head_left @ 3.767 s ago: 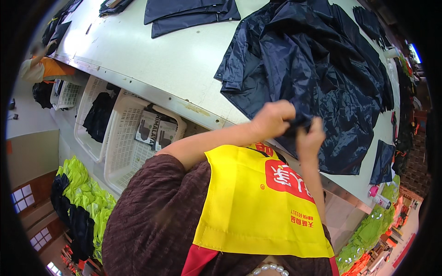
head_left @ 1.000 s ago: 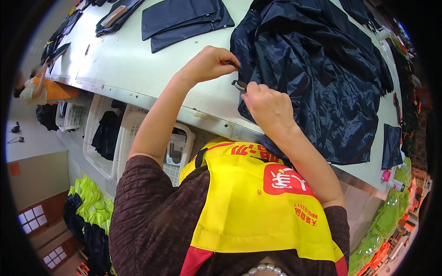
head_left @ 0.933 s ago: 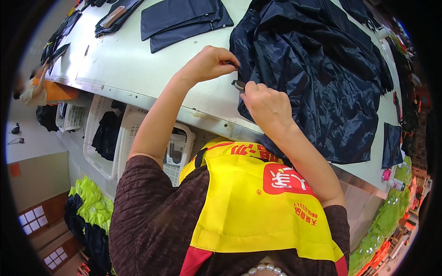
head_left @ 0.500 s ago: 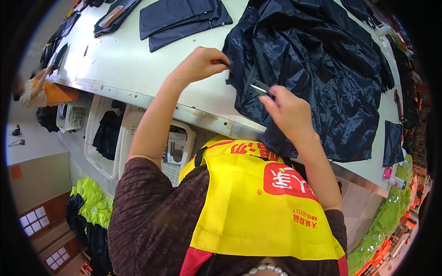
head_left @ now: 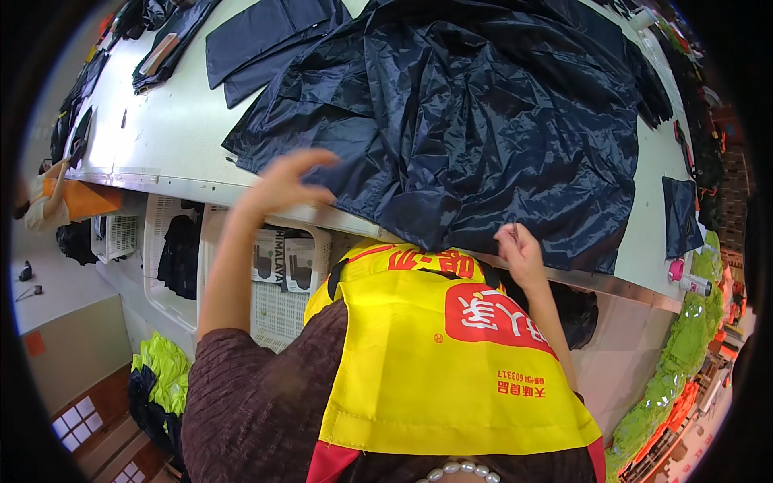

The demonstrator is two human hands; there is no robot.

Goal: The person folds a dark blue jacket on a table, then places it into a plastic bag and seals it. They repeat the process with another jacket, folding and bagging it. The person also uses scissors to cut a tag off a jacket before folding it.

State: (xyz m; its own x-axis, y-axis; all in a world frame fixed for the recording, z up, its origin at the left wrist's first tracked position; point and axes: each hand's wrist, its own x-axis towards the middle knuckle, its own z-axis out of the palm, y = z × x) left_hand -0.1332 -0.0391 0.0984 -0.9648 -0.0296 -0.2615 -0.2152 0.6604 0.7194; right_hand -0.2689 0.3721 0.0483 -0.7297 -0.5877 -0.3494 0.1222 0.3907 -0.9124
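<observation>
A large, shiny dark navy garment (head_left: pixel 499 137) lies crumpled over the white table, its lower edge hanging at the near side. My left hand (head_left: pixel 286 187) is over the garment's near left edge, fingers spread and a little blurred, holding nothing. At the near right, my right hand (head_left: pixel 523 256) is closed beside the garment's lower edge. A small dark tip shows at its fingers; the thread snips seen in it earlier are mostly hidden by the hand.
Folded dark fabric pieces (head_left: pixel 270 40) lie at the far left of the white table (head_left: pixel 173 121). White plastic baskets (head_left: pixel 278 310) stand below its edge. A bottle with a pink cap (head_left: pixel 694 284) is at the right. Another person (head_left: pixel 50 205) is at the far left.
The garment has spread leftward, covering part of the folded pieces. My left hand has let go of its edge and come nearer. My right hand has moved down toward the table edge.
</observation>
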